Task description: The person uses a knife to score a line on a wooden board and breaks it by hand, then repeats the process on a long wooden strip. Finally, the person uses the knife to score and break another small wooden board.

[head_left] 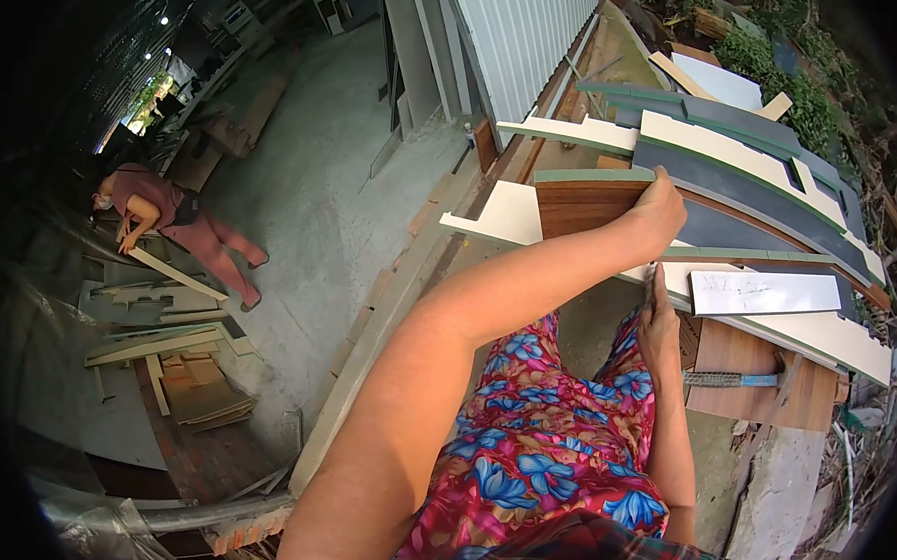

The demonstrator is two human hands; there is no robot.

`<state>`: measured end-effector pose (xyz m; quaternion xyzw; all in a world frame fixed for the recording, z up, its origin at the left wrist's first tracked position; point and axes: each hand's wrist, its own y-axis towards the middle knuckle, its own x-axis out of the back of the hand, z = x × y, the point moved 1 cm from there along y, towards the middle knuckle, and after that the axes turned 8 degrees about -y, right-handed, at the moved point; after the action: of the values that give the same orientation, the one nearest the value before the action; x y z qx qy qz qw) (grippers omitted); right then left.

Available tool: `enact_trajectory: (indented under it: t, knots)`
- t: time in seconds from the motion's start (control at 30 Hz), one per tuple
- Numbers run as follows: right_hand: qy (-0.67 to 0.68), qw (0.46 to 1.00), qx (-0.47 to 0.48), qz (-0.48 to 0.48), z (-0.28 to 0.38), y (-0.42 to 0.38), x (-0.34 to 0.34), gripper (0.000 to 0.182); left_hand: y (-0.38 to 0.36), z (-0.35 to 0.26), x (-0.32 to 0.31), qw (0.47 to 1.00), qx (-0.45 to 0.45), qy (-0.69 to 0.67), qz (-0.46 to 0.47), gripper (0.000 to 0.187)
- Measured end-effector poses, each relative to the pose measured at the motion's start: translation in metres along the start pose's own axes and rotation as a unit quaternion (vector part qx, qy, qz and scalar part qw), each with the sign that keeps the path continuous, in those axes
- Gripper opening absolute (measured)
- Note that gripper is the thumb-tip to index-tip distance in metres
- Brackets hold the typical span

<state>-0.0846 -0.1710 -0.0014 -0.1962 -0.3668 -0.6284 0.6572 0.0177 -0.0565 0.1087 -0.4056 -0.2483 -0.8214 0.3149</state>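
Note:
My left hand (660, 211) is closed on the right end of a wood-grain board (584, 208) with a green edge. Beside that board lies a white notched panel (507, 210). Lower down, my right hand (659, 329) is at the near edge of a long white board (806, 334), one finger pointing up along it and the others curled. What the curled fingers hold is hidden. A white strip with faint marks (763, 294) lies on the long board. A hammer (732, 380) with a dark grip and blue shaft rests to the right, on wood-grain panels (718, 352).
Several cut panels (744, 163) are stacked ahead, beside a corrugated metal wall (527, 43). At left, another person (172, 203) bends over wooden strips, holding one. Cut pieces (199, 384) lie on the floor there. A concrete ledge (387, 312) runs between. Plants (807, 90) border the right.

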Motion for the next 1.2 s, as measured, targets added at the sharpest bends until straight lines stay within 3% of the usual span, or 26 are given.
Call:
enact_trajectory:
  t: [0.17, 0.27, 0.47, 0.7, 0.77, 1.2]
  knots:
    - [0.007, 0.998, -0.049, 0.047, 0.008, 0.022, 0.002, 0.065, 0.005, 0.000, 0.004, 0.998, -0.004, -0.024, 0.059, 0.017]
    - [0.025, 1.000, -0.015, 0.010, 0.005, 0.014, -0.003, 0.066, 0.004, -0.003, -0.001, 1.000, -0.002, 0.004, 0.028, 0.021]
    - [0.029, 0.993, -0.092, 0.067, 0.015, 0.015, 0.004, 0.067, 0.006, -0.004, 0.001, 0.998, 0.002, -0.009, 0.055, 0.024]
    - [0.033, 0.996, -0.070, 0.037, 0.011, 0.012, -0.001, 0.068, 0.004, -0.001, 0.001, 0.999, 0.001, -0.006, 0.031, 0.023]
    - [0.029, 0.999, -0.041, 0.008, 0.007, 0.011, -0.005, 0.069, 0.007, -0.001, 0.003, 0.998, 0.005, -0.022, 0.062, 0.024]
    - [0.029, 0.998, -0.049, 0.014, 0.008, 0.010, -0.004, 0.068, 0.009, -0.003, 0.001, 0.997, 0.005, -0.018, 0.078, 0.025]
